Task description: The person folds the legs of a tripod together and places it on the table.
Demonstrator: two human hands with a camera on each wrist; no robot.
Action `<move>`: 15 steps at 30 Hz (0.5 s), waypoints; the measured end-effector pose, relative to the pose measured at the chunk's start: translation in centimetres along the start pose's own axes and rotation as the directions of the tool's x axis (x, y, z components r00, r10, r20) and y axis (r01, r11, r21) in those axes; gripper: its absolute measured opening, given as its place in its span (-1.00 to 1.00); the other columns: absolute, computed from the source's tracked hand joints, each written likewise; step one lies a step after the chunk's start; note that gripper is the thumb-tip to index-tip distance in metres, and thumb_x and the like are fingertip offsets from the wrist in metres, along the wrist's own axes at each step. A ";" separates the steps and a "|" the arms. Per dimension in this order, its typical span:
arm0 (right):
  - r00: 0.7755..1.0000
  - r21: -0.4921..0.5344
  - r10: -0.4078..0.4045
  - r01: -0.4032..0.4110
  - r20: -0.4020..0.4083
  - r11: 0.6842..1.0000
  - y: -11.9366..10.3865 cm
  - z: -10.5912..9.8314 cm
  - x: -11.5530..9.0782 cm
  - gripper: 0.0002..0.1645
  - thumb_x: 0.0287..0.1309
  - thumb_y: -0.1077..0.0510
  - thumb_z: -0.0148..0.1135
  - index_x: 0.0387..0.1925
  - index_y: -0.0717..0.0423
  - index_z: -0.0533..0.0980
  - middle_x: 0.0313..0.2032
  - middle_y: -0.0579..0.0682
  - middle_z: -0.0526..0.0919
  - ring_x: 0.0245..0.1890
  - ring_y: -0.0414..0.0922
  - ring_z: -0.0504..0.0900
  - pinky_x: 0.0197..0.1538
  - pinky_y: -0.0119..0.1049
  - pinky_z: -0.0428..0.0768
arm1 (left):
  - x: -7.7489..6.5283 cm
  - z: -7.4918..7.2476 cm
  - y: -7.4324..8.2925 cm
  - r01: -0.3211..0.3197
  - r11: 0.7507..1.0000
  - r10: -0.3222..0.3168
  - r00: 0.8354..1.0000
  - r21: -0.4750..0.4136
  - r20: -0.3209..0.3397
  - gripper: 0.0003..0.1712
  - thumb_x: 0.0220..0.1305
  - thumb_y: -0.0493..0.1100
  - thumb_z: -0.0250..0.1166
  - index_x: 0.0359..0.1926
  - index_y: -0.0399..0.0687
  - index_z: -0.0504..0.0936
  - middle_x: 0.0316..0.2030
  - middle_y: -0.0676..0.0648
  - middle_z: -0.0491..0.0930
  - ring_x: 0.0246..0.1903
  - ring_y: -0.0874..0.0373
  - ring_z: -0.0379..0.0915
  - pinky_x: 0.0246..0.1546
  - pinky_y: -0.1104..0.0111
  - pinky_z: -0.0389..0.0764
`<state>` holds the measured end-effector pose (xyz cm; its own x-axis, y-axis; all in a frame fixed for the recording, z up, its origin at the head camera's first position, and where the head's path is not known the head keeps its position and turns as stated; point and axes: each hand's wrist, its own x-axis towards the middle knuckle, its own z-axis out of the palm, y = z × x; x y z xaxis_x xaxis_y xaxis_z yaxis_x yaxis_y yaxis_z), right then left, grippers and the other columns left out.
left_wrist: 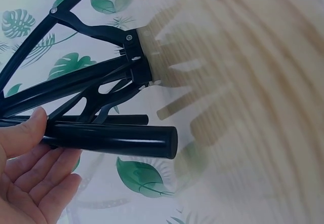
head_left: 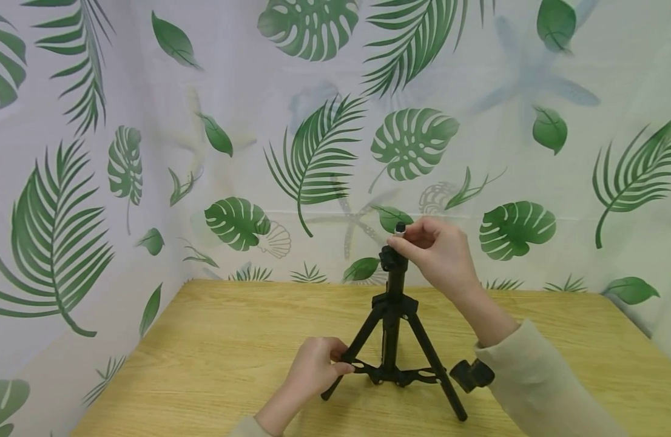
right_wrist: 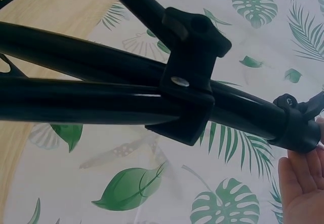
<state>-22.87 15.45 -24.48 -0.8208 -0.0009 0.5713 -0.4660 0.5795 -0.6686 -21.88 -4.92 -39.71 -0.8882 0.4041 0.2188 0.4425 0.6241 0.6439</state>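
A black tripod is upright over the wooden table, its legs spread and joined low down by braces. My left hand pinches its left leg near the brace. In the left wrist view, the thumb lies on top of that leg and the fingers sit beneath it. My right hand pinches the top of the column just below a small black tip. The right wrist view shows the leg collar close up, with part of the right hand at the column's upper end.
A small black knobbed piece is beside the right leg, near my right sleeve. Behind the wooden table hangs a white cloth printed with green leaves.
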 end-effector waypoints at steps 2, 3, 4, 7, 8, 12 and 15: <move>1.000 0.000 0.002 -0.002 0.011 1.000 0.0 -0.1 0.0 -0.76 0.00 0.08 0.27 -0.44 0.22 0.53 -0.42 0.05 0.61 -0.44 -0.14 0.57 -0.35 -0.27 0.49 | 0.0 0.0 0.1 0.006 1.000 -0.006 1.000 -0.005 -0.001 -0.84 -0.11 -0.22 0.40 -0.44 -0.17 0.63 -0.55 0.09 0.57 -0.51 0.31 0.45 -0.45 0.42 0.46; 1.000 -0.002 0.004 -0.004 0.018 1.000 0.0 -0.1 0.0 -0.75 0.00 0.08 0.27 -0.44 0.22 0.53 -0.42 0.05 0.61 -0.44 -0.14 0.57 -0.35 -0.27 0.50 | 0.1 0.0 0.1 0.011 1.000 -0.011 1.000 -0.010 -0.001 -0.84 -0.10 -0.22 0.40 -0.44 -0.17 0.63 -0.55 0.09 0.57 -0.51 0.31 0.45 -0.46 0.42 0.46; 1.000 -0.006 0.004 -0.004 0.023 1.000 0.0 -0.2 0.0 -0.75 0.00 0.07 0.27 -0.44 0.22 0.53 -0.42 0.05 0.61 -0.44 -0.14 0.56 -0.35 -0.27 0.50 | 0.1 0.0 0.1 0.016 1.000 -0.016 1.000 -0.015 0.001 -0.84 -0.10 -0.22 0.40 -0.44 -0.17 0.63 -0.55 0.09 0.57 -0.51 0.31 0.45 -0.45 0.42 0.46; 0.999 -0.010 0.002 -0.002 0.035 1.000 -0.1 -0.3 0.1 -0.75 0.00 0.07 0.27 -0.46 0.22 0.52 -0.43 0.05 0.60 -0.45 -0.14 0.55 -0.36 -0.26 0.49 | 0.2 0.0 0.2 0.021 0.999 -0.021 1.000 -0.027 0.000 -0.85 -0.10 -0.22 0.39 -0.44 -0.16 0.63 -0.55 0.09 0.57 -0.51 0.30 0.45 -0.45 0.41 0.47; 0.999 -0.011 0.001 -0.001 0.037 1.000 -0.1 -0.4 0.1 -0.74 0.00 0.07 0.27 -0.46 0.22 0.52 -0.43 0.05 0.60 -0.45 -0.14 0.55 -0.36 -0.26 0.49 | 0.3 0.1 0.2 0.019 0.999 -0.019 1.000 -0.028 -0.004 -0.86 -0.10 -0.22 0.39 -0.44 -0.15 0.63 -0.55 0.09 0.57 -0.51 0.31 0.46 -0.44 0.41 0.47; 0.999 -0.013 -0.002 0.003 0.037 1.000 -0.2 -0.4 0.1 -0.74 0.00 0.06 0.27 -0.48 0.21 0.52 -0.45 0.04 0.60 -0.47 -0.14 0.55 -0.37 -0.25 0.49 | 0.3 0.2 0.2 -0.006 1.000 0.005 1.000 -0.030 -0.028 -0.88 -0.11 -0.23 0.40 -0.47 -0.14 0.63 -0.56 0.10 0.57 -0.52 0.32 0.45 -0.42 0.40 0.47; 0.999 -0.013 -0.001 0.002 0.038 1.000 -0.2 -0.4 0.0 -0.75 -0.01 0.06 0.28 -0.48 0.21 0.52 -0.46 0.04 0.60 -0.48 -0.14 0.55 -0.38 -0.26 0.49 | 0.3 0.3 0.2 -0.023 1.000 0.022 0.999 -0.022 -0.043 -0.88 -0.11 -0.23 0.40 -0.48 -0.13 0.63 -0.57 0.10 0.57 -0.53 0.32 0.45 -0.43 0.41 0.47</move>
<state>-22.68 15.67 -24.13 -0.8322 -0.0329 0.5534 -0.4630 0.5904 -0.6611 -22.02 -4.47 -39.78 -0.8828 0.3884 0.2642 0.4599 0.6000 0.6545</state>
